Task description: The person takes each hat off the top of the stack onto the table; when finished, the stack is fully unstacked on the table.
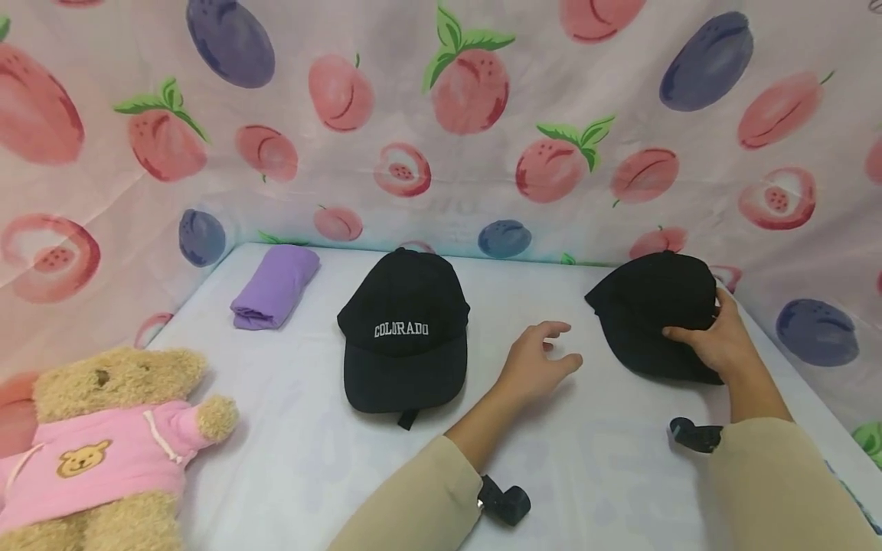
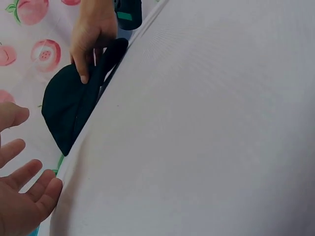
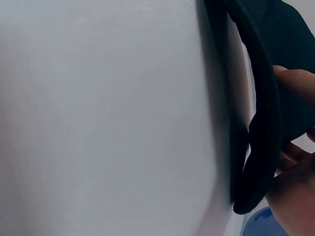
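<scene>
A black baseball cap (image 1: 658, 317) sits at the right of the white table, with no lettering visible in the head view. My right hand (image 1: 723, 337) grips its right side, thumb on the front and fingers partly hidden behind. In the right wrist view, the brim (image 3: 266, 113) of this cap stands slightly off the table surface. My left hand (image 1: 537, 361) is held between the two caps, fingers loosely bent and touching no cap. To its left lies a second black cap (image 1: 406, 306) with white COLORADO lettering, brim toward me.
A folded purple cloth (image 1: 276, 287) lies at the back left. At the front left is a teddy bear (image 1: 117, 444) in a pink top. A fruit-print curtain (image 1: 413, 92) hangs behind the white table (image 1: 303, 459) and along its sides.
</scene>
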Action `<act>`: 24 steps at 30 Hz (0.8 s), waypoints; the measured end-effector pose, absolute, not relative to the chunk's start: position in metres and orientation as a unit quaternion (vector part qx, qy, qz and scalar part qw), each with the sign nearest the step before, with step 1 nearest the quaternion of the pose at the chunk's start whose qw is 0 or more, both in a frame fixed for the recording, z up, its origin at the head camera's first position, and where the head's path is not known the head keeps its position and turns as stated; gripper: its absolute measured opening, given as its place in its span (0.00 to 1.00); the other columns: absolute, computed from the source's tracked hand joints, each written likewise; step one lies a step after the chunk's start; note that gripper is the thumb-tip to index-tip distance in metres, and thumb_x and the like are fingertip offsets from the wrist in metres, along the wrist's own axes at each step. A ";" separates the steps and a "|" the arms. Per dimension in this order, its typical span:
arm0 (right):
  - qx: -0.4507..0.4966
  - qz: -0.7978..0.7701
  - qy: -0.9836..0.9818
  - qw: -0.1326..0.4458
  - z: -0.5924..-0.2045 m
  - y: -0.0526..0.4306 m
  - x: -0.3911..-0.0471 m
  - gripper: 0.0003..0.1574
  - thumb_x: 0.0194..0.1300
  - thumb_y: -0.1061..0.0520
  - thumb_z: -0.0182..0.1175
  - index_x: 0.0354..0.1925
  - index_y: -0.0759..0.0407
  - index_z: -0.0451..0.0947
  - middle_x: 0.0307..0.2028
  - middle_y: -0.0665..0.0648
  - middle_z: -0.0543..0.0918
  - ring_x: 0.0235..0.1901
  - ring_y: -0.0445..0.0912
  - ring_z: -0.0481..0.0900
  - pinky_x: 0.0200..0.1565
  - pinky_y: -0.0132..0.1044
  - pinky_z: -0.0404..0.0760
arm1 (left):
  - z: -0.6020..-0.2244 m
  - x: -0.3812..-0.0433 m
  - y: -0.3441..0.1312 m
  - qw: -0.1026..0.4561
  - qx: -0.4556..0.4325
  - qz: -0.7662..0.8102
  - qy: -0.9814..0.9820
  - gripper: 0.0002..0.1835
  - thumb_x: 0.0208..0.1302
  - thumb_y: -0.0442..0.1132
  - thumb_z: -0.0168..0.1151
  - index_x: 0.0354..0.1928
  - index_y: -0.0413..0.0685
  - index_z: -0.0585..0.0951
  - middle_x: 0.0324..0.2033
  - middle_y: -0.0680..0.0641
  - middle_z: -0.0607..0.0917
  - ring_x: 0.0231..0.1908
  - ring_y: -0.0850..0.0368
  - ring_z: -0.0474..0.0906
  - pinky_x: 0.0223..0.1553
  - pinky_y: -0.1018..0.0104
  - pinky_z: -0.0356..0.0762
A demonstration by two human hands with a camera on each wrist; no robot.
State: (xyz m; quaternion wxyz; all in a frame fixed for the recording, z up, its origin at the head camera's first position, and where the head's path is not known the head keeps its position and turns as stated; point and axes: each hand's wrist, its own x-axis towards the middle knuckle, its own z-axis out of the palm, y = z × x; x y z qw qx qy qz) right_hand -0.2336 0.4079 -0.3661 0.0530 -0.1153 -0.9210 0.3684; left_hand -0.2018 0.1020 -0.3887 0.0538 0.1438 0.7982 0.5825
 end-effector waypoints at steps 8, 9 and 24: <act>-0.121 0.358 -0.924 0.052 -0.367 0.411 -0.239 0.68 0.69 0.54 0.65 0.80 0.69 0.23 0.77 0.83 0.37 0.76 0.79 0.43 0.73 0.73 0.45 | -0.387 -0.197 0.096 0.060 0.149 0.578 0.800 0.25 0.65 0.43 0.68 0.65 0.56 0.80 0.63 0.46 0.81 0.60 0.53 0.79 0.59 0.65 0.77; -0.123 0.357 -0.924 0.053 -0.366 0.412 -0.240 0.68 0.69 0.54 0.64 0.80 0.69 0.23 0.77 0.82 0.37 0.76 0.78 0.42 0.74 0.73 0.45 | -0.386 -0.196 0.096 0.061 0.152 0.577 0.800 0.26 0.66 0.43 0.68 0.66 0.56 0.80 0.63 0.46 0.81 0.60 0.53 0.79 0.59 0.65 0.77; -0.182 0.373 -0.909 0.043 -0.359 0.416 -0.247 0.65 0.72 0.47 0.60 0.81 0.66 0.26 0.79 0.80 0.38 0.78 0.75 0.42 0.75 0.70 0.47 | -0.381 -0.193 0.086 0.073 0.156 0.582 0.795 0.27 0.67 0.44 0.68 0.68 0.58 0.78 0.65 0.47 0.80 0.61 0.53 0.78 0.59 0.65 0.77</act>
